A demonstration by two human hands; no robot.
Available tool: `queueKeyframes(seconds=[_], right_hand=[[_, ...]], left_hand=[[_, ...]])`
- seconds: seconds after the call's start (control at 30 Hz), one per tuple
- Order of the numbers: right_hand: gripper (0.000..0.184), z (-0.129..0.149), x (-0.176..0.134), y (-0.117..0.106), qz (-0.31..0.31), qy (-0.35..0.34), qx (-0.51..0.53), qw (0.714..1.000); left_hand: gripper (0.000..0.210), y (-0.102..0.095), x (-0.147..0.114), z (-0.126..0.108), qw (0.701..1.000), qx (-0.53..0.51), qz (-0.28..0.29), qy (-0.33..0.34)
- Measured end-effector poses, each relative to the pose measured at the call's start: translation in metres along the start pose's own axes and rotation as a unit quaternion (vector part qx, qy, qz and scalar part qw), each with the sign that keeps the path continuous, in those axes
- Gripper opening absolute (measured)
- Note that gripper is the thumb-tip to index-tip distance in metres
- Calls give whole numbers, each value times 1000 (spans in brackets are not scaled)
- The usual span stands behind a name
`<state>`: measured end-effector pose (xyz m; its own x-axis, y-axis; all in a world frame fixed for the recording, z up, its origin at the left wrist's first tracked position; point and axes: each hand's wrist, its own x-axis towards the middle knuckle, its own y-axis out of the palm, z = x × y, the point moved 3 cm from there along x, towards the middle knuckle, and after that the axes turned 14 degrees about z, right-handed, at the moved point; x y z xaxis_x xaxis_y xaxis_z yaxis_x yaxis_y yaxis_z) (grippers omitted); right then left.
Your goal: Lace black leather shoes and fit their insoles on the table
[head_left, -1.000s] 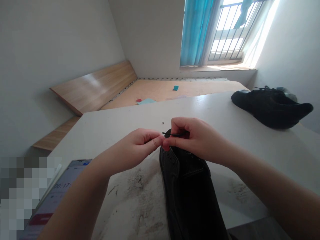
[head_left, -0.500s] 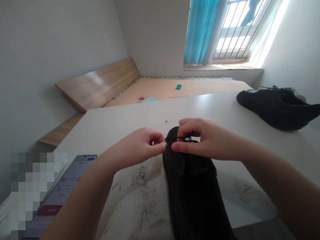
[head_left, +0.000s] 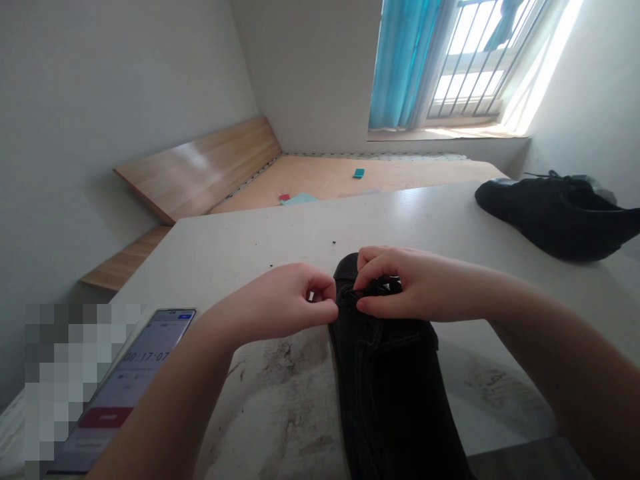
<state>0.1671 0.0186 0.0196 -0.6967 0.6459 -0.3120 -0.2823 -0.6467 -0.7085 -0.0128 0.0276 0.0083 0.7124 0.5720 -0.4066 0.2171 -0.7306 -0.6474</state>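
A black shoe (head_left: 400, 393) lies on the table with its toe pointing away from me. Over its lacing area, my right hand (head_left: 395, 283) pinches a black shoelace (head_left: 355, 292) between thumb and fingers. My left hand (head_left: 300, 303) is at the left edge of the shoe, thumb and index finger closed together in a pinch. What sits between those left fingertips is too small to make out. Part of the eyelets and the lace is hidden behind my right fingers.
Another black shoe (head_left: 555, 213) with laces stands at the right of the white table (head_left: 280, 233). At the left lies a phone (head_left: 135, 373) showing a running timer. Dark smudges mark the tabletop beside the shoe. Beyond are a bed surface (head_left: 400, 175) and a barred window.
Both hands have moved slightly down and right along the shoe. The lace stretched between them before no longer shows as a taut line; it is bunched near my right fingers.
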Motion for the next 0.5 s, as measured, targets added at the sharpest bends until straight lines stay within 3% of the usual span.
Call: queueKeyframes(seconds=[0.23,0.5], right_hand=[[27,-3,0,-2,10,-9,15,1000],[15,-2,3,1,11,-15,-16,1000]], left_hand=[[17,3,3,-2,1000,-5,-9,7],[24,5,5,-4,1000,-16,-10,25]])
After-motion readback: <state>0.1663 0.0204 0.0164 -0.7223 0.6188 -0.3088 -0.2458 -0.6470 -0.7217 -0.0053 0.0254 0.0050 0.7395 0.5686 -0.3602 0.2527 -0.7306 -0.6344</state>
